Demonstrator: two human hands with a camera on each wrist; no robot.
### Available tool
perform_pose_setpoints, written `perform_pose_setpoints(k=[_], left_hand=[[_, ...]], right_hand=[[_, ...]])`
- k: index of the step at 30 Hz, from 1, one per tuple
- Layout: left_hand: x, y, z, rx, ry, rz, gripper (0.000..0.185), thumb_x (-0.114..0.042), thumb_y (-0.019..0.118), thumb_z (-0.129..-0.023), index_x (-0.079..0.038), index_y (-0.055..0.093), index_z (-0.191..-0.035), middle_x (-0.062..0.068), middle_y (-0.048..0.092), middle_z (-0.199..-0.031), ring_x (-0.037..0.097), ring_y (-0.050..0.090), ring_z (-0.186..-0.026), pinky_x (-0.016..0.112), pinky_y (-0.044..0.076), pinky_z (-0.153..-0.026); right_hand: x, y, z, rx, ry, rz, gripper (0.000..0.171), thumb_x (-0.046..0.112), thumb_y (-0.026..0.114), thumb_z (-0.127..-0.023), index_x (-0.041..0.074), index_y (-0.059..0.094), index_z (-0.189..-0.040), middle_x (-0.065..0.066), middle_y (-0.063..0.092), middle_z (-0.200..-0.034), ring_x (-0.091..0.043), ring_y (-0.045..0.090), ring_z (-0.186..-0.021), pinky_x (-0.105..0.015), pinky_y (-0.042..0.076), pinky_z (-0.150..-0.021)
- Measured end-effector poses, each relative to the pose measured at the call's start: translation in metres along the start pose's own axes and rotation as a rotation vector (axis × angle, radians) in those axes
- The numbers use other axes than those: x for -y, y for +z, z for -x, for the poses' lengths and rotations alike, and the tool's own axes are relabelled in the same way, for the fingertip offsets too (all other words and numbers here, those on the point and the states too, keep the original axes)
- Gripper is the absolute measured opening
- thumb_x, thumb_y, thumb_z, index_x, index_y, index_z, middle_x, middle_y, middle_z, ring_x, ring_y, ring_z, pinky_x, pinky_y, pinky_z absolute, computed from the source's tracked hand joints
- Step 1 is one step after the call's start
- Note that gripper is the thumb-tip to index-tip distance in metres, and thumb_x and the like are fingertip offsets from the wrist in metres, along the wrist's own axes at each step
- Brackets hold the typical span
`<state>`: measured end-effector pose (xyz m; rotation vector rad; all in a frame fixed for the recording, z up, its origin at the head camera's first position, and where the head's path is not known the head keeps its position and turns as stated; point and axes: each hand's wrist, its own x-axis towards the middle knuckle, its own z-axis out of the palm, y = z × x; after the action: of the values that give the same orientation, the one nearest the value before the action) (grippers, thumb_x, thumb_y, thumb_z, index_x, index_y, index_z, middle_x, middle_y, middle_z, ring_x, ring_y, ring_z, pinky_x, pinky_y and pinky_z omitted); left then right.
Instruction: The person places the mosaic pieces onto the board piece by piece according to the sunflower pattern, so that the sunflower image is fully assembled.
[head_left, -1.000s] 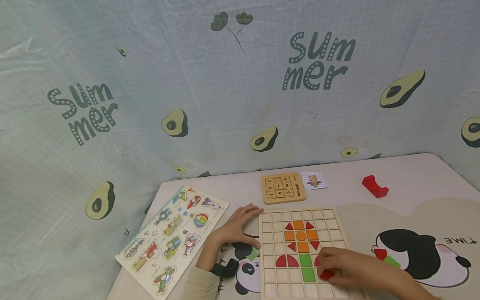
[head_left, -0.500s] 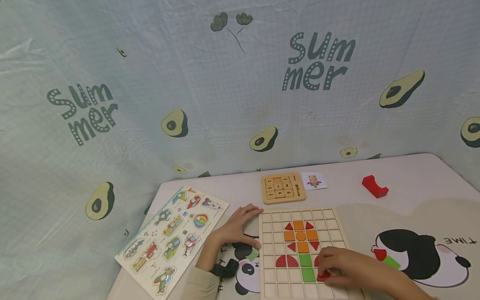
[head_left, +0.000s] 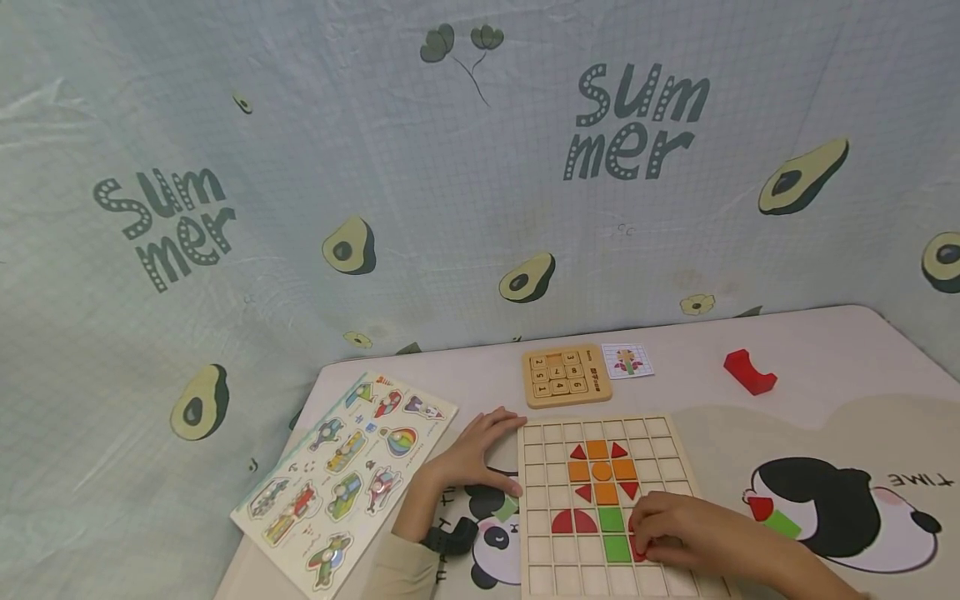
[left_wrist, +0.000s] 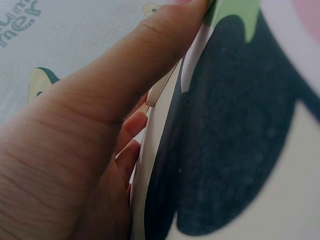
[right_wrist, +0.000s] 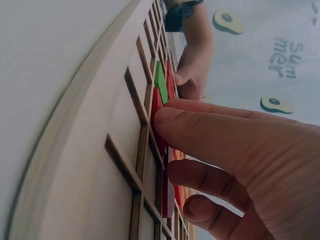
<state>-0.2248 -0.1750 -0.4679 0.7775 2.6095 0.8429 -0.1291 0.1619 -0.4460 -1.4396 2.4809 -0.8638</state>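
A wooden grid board (head_left: 542, 575) lies in front of me with orange squares (head_left: 597, 450), an orange circle (head_left: 602, 472), red triangles (head_left: 618, 451), green squares (head_left: 617, 548) and red quarter-circles (head_left: 562, 522) in its cells. My right hand (head_left: 686, 533) pinches a red piece (head_left: 638, 547) at the cell right of the lower green square; its fingers hide most of the shape. In the right wrist view, the thumb presses the red piece (right_wrist: 158, 120) against the grid. My left hand (head_left: 472, 450) is spread along the board's left edge, thumb and fingertips touching it.
Behind the board are a wooden number puzzle (head_left: 567, 377) and a small pattern card (head_left: 627, 361). A picture puzzle board (head_left: 345, 483) lies at left. A red arch block (head_left: 750, 372) sits at the back right; a printed cloth wall (head_left: 420, 167) rises behind.
My right hand has shifted slightly left with the red piece, which now sits lower and closer beside the lower green square. The left hand has stayed in place.
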Motion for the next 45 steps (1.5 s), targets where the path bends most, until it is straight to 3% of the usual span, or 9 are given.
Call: perform_pose_setpoints(k=[9,14,25,28,33,39,45], left_hand=[[0.001,0.000,0.000,-0.005,0.010,0.001,0.094,-0.042,0.084,-0.062,-0.027,0.037,-0.142,0.000,0.027,-0.151,0.026,0.014,-0.143,0.053,0.017,-0.114],[0.003,0.001,-0.001,-0.006,0.013,-0.005,0.094,-0.043,0.084,-0.062,-0.028,0.036,-0.142,-0.001,0.026,-0.151,0.025,0.013,-0.144,0.053,0.017,-0.114],[0.002,0.000,0.000,-0.008,0.025,-0.017,0.094,-0.043,0.083,-0.062,-0.028,0.036,-0.142,0.000,0.027,-0.151,0.025,0.016,-0.142,0.053,0.019,-0.113],[0.001,0.000,0.000,-0.009,0.026,-0.017,0.094,-0.043,0.083,-0.062,-0.028,0.036,-0.142,0.000,0.028,-0.150,0.025,0.017,-0.142,0.053,0.020,-0.113],[0.001,0.000,-0.001,-0.011,0.030,-0.015,0.095,-0.043,0.084,-0.062,-0.028,0.037,-0.142,-0.001,0.028,-0.150,0.025,0.017,-0.142,0.053,0.020,-0.113],[0.001,0.000,-0.001,-0.009,0.024,-0.009,0.094,-0.044,0.084,-0.062,-0.029,0.037,-0.142,-0.001,0.028,-0.150,0.025,0.016,-0.142,0.053,0.020,-0.113],[0.001,0.000,0.000,-0.009,0.025,0.001,0.094,-0.044,0.084,-0.062,-0.029,0.037,-0.142,-0.001,0.027,-0.150,0.024,0.016,-0.142,0.053,0.021,-0.113]], right_hand=[[-0.002,0.000,0.001,0.004,0.038,-0.020,0.007,0.033,0.061,-0.089,0.031,0.067,-0.092,0.014,0.057,-0.095,-0.001,0.050,-0.086,-0.015,0.052,-0.073],[-0.003,-0.008,0.004,-0.030,0.034,-0.029,0.004,0.029,0.063,-0.089,0.031,0.066,-0.091,0.016,0.056,-0.094,0.000,0.050,-0.085,-0.014,0.050,-0.068],[-0.018,-0.036,0.018,-0.032,0.192,-0.094,0.007,0.025,0.067,-0.085,0.030,0.067,-0.090,0.017,0.058,-0.089,0.003,0.049,-0.078,-0.016,0.050,-0.064],[-0.027,-0.042,0.025,-0.068,0.189,-0.083,0.009,0.021,0.069,-0.083,0.028,0.066,-0.089,0.016,0.058,-0.087,0.004,0.048,-0.075,-0.015,0.047,-0.060],[-0.046,-0.047,0.037,-0.137,0.088,-0.033,0.014,0.014,0.071,-0.081,0.024,0.064,-0.089,0.012,0.059,-0.084,0.003,0.048,-0.072,-0.014,0.043,-0.055],[-0.057,-0.055,0.050,-0.071,0.141,-0.111,0.009,0.019,0.068,-0.084,0.021,0.065,-0.092,0.010,0.059,-0.085,0.004,0.049,-0.070,-0.016,0.046,-0.054],[-0.066,-0.061,0.063,-0.025,0.191,-0.197,0.011,0.012,0.069,-0.083,0.014,0.064,-0.093,0.006,0.059,-0.083,0.002,0.049,-0.066,-0.018,0.045,-0.052]])
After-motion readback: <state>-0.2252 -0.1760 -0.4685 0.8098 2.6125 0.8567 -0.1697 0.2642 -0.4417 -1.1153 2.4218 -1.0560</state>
